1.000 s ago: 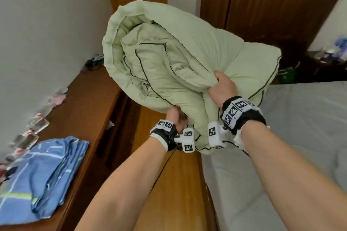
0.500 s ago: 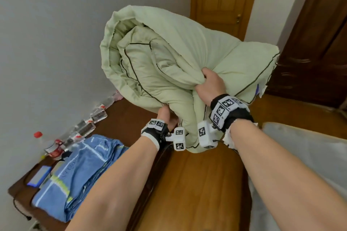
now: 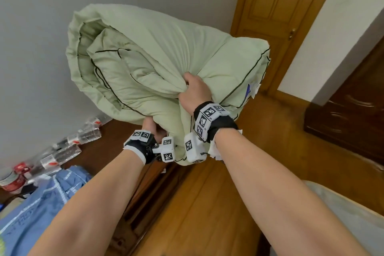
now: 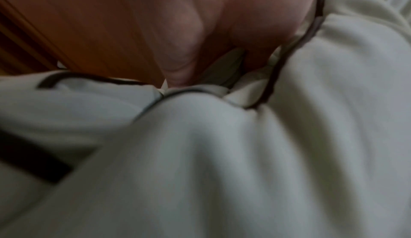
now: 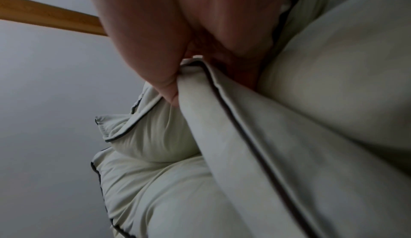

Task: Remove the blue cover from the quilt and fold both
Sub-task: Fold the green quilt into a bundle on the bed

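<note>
Grey wall and wooden door [image 3: 276,6] behind, left hand [image 3: 150,125] half buried under the folded pale-green quilt [image 3: 145,64] — gripping its underside, right hand [image 3: 194,92] bunching fabric above, blue cover [image 3: 41,199] folded below-left, partly cut off.

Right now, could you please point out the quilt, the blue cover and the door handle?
quilt [image 3: 166,48]: head view, smooth outer fold.
blue cover [image 3: 41,203]: head view, folded top.
door handle [image 3: 292,33]: head view, the knob.

Both arms out fwd, forearms bare, marker bands on wrists. Right hand [image 3: 193,91] up high, fingers curled, gripping quilt [image 3: 158,52] fabric from above. Left hand [image 3: 151,125] lower, under the bundle, fingers hidden in folds, gripping the edge.
</note>
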